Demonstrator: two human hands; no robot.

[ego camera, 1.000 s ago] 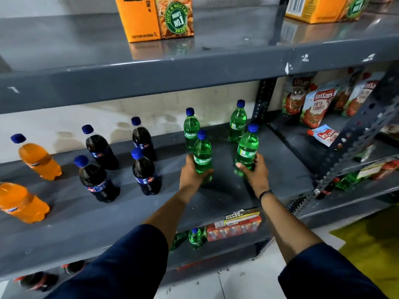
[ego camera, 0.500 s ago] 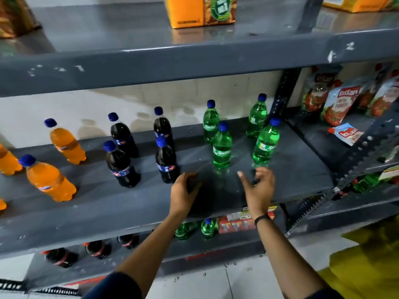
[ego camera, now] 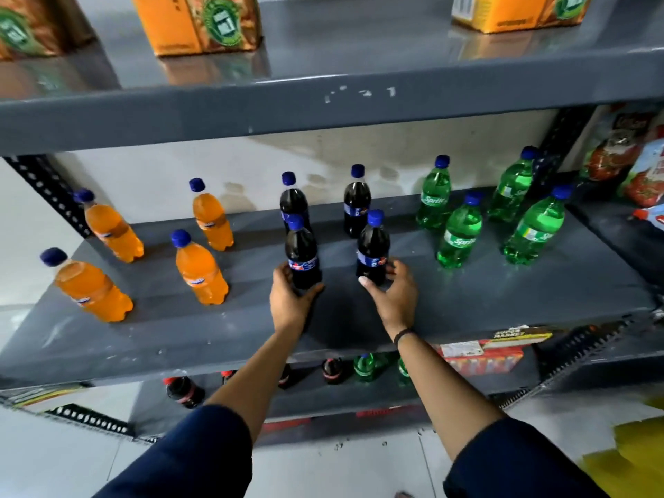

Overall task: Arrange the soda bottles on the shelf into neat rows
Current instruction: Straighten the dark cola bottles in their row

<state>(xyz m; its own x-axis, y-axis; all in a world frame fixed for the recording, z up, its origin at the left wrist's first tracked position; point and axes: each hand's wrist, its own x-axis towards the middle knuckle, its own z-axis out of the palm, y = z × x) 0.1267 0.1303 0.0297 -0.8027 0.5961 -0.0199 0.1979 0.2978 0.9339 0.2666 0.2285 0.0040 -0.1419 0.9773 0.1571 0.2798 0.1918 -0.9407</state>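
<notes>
A grey metal shelving unit (ego camera: 467, 303) fills the view, its painted boards scuffed and chipped along the front edges. Perforated dark angle-iron uprights (ego camera: 50, 192) stand at the left and right ends. Behind the middle board, a pale plastered wall (ego camera: 251, 163) shows faint stains and soft shadows. The upper board (ego camera: 359, 106) is glossy enough to mirror what stands on it. Below, the floor (ego camera: 54, 458) is laid in light grey tiles with thin joints and a few dark specks. The light is even and diffuse, coming from above.
</notes>
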